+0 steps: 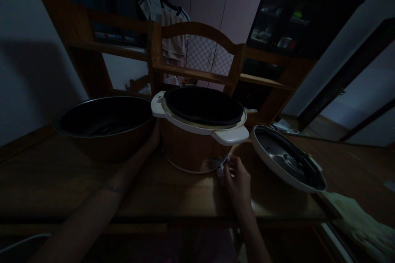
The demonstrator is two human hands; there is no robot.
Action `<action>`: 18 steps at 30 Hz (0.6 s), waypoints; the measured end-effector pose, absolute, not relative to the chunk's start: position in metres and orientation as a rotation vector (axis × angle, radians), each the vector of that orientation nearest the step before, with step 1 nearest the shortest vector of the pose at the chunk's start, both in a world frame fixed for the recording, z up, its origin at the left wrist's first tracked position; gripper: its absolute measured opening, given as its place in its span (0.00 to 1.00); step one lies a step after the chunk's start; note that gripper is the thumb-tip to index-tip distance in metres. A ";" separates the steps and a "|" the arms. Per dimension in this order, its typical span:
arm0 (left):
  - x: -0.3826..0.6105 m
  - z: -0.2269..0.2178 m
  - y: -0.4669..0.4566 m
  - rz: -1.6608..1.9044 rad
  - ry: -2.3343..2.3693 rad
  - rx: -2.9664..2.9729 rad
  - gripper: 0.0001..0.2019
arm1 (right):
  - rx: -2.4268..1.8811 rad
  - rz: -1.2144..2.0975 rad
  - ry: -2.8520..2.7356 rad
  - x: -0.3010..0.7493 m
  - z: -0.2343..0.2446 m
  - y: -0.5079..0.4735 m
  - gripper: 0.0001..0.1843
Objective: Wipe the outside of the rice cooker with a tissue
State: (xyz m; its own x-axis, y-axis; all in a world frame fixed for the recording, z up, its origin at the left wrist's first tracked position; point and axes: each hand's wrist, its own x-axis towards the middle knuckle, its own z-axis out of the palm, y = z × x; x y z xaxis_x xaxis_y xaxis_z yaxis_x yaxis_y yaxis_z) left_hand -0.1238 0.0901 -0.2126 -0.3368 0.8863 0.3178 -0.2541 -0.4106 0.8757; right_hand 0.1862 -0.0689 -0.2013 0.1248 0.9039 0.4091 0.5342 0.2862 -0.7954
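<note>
An electric cooker (pixel 191 148) with white handles stands upright on the wooden table, its dark inner pot (pixel 203 104) open at the top. My left hand (pixel 155 133) reaches between the cooker and a big dark basin (pixel 108 144), against the cooker's left side; its fingers are hidden. Low on the cooker's front right, my right hand (pixel 237 176) is closed on a small crumpled white cloth (pixel 221 170), pressed to the wall beside a worn panel. Whether it is cloth or tissue is hard to tell in the dim light. The cooker's round lid (pixel 286 158) lies upside down to the right.
A wooden shelf frame (pixel 197 28) rises along the table's back edge. Behind it are clothes on hangers (pixel 173 28), pink wardrobe doors (pixel 210 0) and a dark cabinet (pixel 290 20). Pale fabric (pixel 361 222) lies at the lower right.
</note>
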 end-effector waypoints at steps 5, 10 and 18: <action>-0.125 -0.214 0.092 1.837 0.957 1.034 0.24 | -1.355 0.499 -1.540 0.185 -0.203 -0.072 0.06; -0.124 -0.212 0.090 1.858 0.955 1.044 0.23 | -1.332 0.555 -1.539 0.180 -0.208 -0.078 0.05; -0.118 -0.200 0.080 1.869 0.977 1.070 0.24 | -1.271 0.750 -1.512 0.189 -0.186 -0.083 0.09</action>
State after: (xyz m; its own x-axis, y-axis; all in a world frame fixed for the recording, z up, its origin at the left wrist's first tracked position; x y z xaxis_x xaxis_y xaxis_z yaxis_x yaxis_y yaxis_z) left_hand -0.1182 0.0804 -0.1998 -0.3622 0.8743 0.3231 -0.2338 -0.4208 0.8765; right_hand 0.1885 -0.0832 -0.1857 0.0323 0.9566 0.2895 0.3484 0.2607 -0.9003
